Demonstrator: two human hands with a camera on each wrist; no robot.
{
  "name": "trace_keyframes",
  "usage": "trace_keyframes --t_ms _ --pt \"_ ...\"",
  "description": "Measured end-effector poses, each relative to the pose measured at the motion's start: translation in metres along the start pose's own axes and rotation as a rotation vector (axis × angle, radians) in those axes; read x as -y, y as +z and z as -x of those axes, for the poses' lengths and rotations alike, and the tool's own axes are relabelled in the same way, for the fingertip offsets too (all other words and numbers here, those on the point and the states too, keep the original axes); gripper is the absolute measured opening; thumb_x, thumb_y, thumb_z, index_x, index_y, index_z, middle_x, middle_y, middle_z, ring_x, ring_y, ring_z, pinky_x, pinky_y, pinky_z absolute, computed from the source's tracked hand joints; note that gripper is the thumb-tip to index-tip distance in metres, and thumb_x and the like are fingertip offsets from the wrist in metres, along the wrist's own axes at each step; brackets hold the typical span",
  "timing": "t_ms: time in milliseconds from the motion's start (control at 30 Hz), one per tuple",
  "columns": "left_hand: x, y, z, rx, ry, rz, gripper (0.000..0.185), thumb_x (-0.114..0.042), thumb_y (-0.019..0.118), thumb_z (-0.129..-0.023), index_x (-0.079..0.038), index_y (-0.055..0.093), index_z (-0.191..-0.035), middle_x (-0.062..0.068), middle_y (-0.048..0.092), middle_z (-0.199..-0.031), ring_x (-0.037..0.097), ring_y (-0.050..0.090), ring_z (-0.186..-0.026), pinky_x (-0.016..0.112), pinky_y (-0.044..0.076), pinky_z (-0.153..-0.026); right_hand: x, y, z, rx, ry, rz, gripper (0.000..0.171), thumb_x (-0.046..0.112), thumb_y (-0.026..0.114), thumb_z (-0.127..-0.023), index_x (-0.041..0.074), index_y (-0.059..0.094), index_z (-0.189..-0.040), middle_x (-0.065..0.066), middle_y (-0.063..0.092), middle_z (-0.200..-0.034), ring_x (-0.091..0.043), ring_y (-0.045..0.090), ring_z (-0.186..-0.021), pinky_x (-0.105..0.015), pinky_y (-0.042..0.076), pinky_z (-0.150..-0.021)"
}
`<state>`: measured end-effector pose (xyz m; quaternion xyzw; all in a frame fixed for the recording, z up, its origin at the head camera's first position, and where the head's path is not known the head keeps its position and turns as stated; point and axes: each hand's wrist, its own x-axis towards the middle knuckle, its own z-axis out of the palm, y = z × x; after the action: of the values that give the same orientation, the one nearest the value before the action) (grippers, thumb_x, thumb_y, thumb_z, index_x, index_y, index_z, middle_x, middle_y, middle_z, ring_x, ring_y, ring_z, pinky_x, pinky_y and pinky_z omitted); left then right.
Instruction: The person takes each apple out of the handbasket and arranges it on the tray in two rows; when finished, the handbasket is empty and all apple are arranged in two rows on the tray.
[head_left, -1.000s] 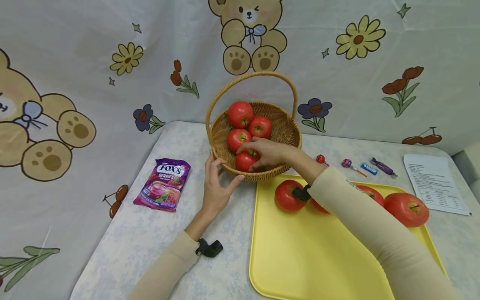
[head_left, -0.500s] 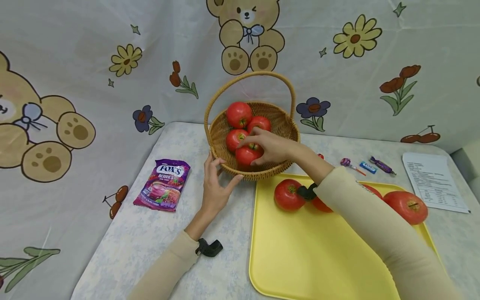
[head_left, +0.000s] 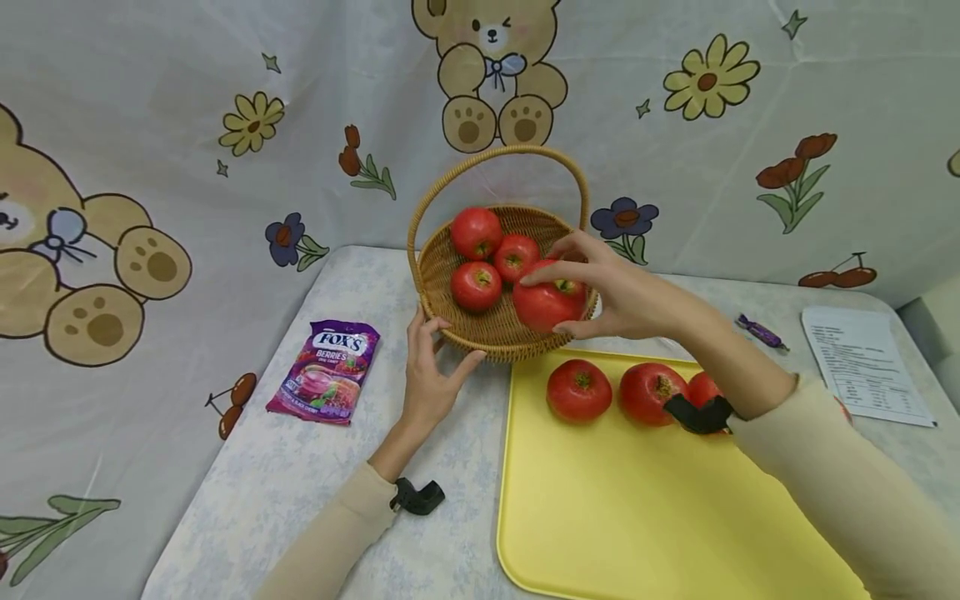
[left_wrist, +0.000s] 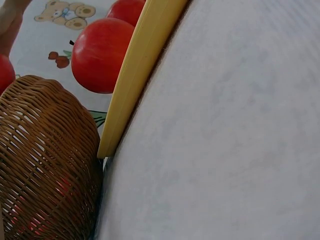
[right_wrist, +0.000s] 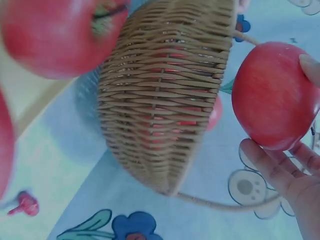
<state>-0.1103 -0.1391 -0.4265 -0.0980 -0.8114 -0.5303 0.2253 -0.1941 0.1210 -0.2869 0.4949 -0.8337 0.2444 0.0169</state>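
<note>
A wicker basket [head_left: 510, 353] with a tall handle stands at the back of the table, tipped toward me. Three red apples [head_left: 476, 286] lie inside it. At its left front rim, my left hand [head_left: 429, 385] holds the basket with fingers and thumb. My right hand [head_left: 626, 292] grips another red apple [head_left: 546, 307] over the basket's right front rim. In the right wrist view, thumb and fingers pinch this apple [right_wrist: 275, 95] from opposite sides, beside the basket wall [right_wrist: 160, 90]. The left wrist view shows the basket's woven side [left_wrist: 45, 145], but the left hand is out of sight.
Directly in front of the basket is a yellow tray [head_left: 622, 500] with several apples [head_left: 579, 390] along its back edge, partly under the right sleeve. A purple candy bag [head_left: 326, 372] lies left. Behind the tray are a wrapped candy [head_left: 762, 332] and a printed sheet [head_left: 862, 358].
My right hand has lifted an apple from the basket's front and carried it right, over the rim. My left hand and the basket stay in place.
</note>
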Motion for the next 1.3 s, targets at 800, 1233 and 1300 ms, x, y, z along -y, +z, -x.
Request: trace_keyframes --t_ms 800,1233,1300 --pt "-0.002 0.002 0.002 -0.014 -0.017 -0.013 0.053 -0.009 0.077 -0.084 0.002 0.042 -0.122 0.027 0.013 -0.158 0.044 0.022 -0.146 0.058 0.046 -0.102 0.057 0.089 0.137 0.077 0.062 -0.027 0.074 0.022 0.088 -0.069 0.039 0.054 -0.133 -0.005 0.045 -0.136 -0.018 0.043 -0.119 -0.032 0.057 -0.082" --pt "-0.005 0.002 0.002 -0.022 -0.001 -0.016 0.053 -0.006 0.077 -0.083 0.005 0.042 -0.120 0.030 0.015 -0.156 0.047 0.022 -0.145 0.060 0.046 -0.100 0.056 0.113 0.144 0.051 0.048 -0.006 0.070 0.020 0.088 -0.068 0.038 0.058 -0.129 -0.005 0.046 -0.130 -0.018 0.046 -0.114 -0.029 0.055 -0.082" --pt "-0.004 0.002 0.002 -0.022 0.002 -0.021 0.052 -0.006 0.077 -0.083 0.004 0.042 -0.120 0.031 0.015 -0.156 0.048 0.022 -0.144 0.060 0.047 -0.100 0.055 0.114 0.144 0.054 0.060 -0.007 0.070 0.021 0.088 -0.069 0.038 0.057 -0.129 -0.005 0.045 -0.131 -0.019 0.047 -0.114 -0.029 0.055 -0.081"
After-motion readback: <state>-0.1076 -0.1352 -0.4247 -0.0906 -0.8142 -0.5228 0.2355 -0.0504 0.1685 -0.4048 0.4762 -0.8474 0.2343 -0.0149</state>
